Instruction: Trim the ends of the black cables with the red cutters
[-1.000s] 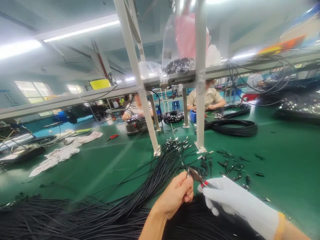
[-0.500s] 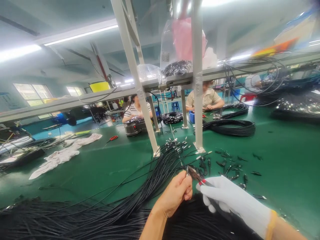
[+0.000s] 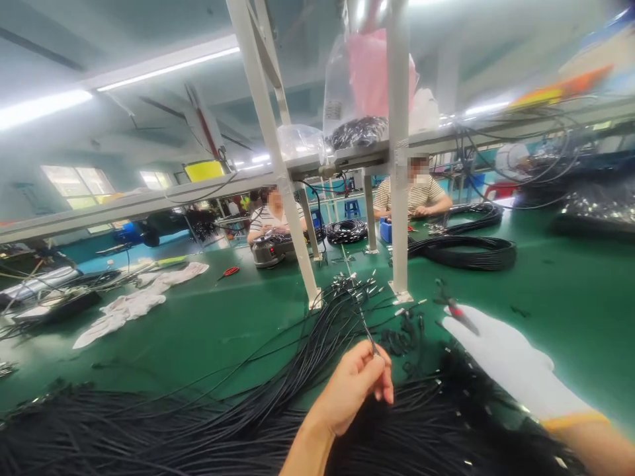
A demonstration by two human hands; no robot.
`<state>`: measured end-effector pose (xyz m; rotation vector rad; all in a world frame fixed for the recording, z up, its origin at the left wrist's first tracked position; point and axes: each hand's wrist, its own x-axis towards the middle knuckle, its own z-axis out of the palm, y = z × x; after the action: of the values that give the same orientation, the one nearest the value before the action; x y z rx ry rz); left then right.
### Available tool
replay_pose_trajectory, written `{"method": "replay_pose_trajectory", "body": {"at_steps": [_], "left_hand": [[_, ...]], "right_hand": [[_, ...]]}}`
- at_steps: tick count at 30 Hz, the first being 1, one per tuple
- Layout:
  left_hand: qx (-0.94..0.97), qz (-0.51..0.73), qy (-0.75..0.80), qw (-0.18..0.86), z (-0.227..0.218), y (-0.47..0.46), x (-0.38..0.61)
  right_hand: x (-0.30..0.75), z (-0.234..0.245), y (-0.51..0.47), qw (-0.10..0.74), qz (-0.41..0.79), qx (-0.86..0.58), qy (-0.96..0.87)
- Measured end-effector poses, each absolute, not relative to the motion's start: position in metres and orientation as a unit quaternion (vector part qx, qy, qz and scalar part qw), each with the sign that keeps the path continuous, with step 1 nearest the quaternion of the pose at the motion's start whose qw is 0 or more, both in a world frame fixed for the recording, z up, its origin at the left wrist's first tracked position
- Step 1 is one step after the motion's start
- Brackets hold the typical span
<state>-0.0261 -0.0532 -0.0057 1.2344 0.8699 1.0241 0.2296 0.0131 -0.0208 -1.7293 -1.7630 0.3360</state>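
My bare left hand [image 3: 350,387] is closed, thumb and fingers pinching what looks like a thin black cable [image 3: 370,338]; most of it is hidden by the fingers. My right hand [image 3: 501,360], in a white glove with a yellow cuff, grips red-handled pliers [image 3: 461,317], blurred, their jaws pointing up and away from my left hand. A bundle of black cables [image 3: 297,360] with metallic tips runs along the green table on the left hand's far side. Dark small connector pieces [image 3: 404,334] lie between the hands. More black cables [image 3: 149,430] are heaped along the near edge.
White shelf posts [image 3: 399,198] stand on the green table [image 3: 198,324]. Coiled black cables [image 3: 466,254] lie beyond the right hand. A white cloth [image 3: 124,307] and red-handled scissors [image 3: 231,271] are at left. Two people [image 3: 421,192] sit across the table.
The pliers, earlier with their jaws at my left fingertips, have moved right and away with the gloved hand. My left hand stays nearly in place, still pinching. The view has shifted slightly.
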Motion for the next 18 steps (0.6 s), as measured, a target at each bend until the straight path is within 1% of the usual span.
{"method": "replay_pose_trajectory", "body": {"at_steps": [2,3,5,10,15,18], "left_hand": [[0.526,0.455,0.362,0.621,-0.005,-0.054,-0.026],[0.521,0.460,0.357,0.624,-0.005,-0.055,-0.026],[0.514,0.467,0.355,0.626,-0.005,-0.056,-0.026],[0.486,0.496,0.357,0.625,-0.004,-0.057,-0.027],[0.469,0.514,0.398,0.598,-0.002,-0.058,-0.028],[0.435,0.538,0.414,0.592,-0.003,-0.057,-0.029]], "right_hand": [[0.222,-0.024,0.011,0.255,0.068,-0.701,-0.663],[0.218,-0.026,0.010,0.237,0.042,-0.703,-0.669],[0.211,-0.029,0.008,0.235,-0.023,-0.676,-0.698],[0.201,-0.041,0.005,0.278,-0.166,-0.602,-0.730],[0.189,-0.042,-0.004,0.353,-0.277,-0.493,-0.746],[0.182,-0.041,-0.009,0.385,-0.321,-0.439,-0.746]]}}
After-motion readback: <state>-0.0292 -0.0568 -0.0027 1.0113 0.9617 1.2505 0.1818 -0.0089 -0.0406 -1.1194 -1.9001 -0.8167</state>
